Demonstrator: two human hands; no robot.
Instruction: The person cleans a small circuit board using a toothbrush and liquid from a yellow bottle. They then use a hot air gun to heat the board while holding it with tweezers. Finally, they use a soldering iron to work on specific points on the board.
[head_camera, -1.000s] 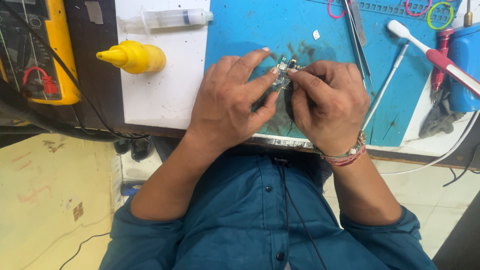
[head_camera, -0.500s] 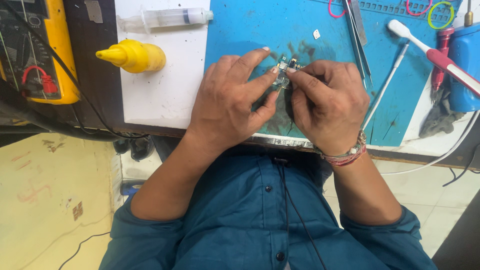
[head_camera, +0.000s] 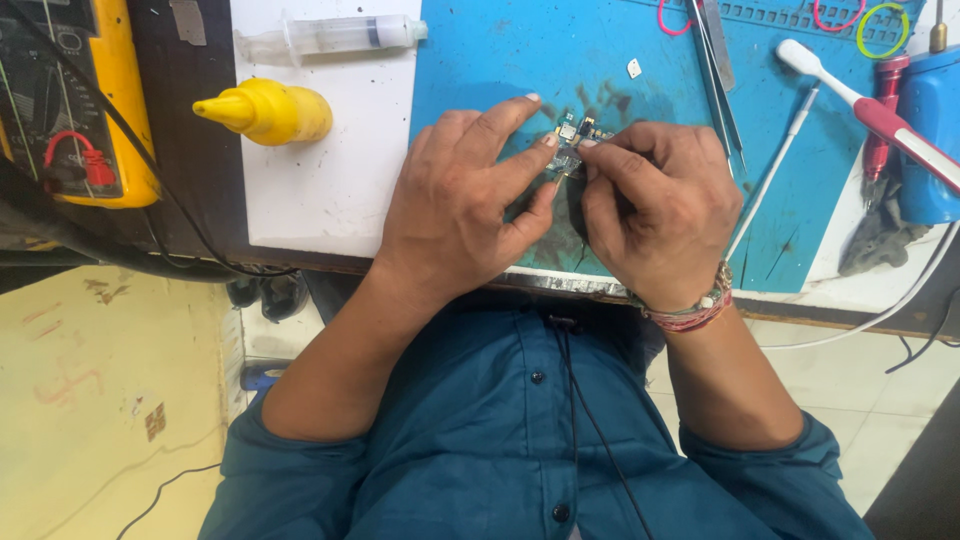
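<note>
A small circuit board with tiny metal parts is pinched between both of my hands above a blue work mat. My left hand grips the board's left side with thumb and fingers. My right hand holds the right side, its fingertips pressed on the board. Most of the board is hidden by my fingers. A beaded bracelet sits on my right wrist.
A yellow squeeze bottle and a clear syringe lie on a white sheet to the left. A yellow multimeter is at the far left. Tweezers, a white brush, a blue container and coloured rubber bands lie to the right.
</note>
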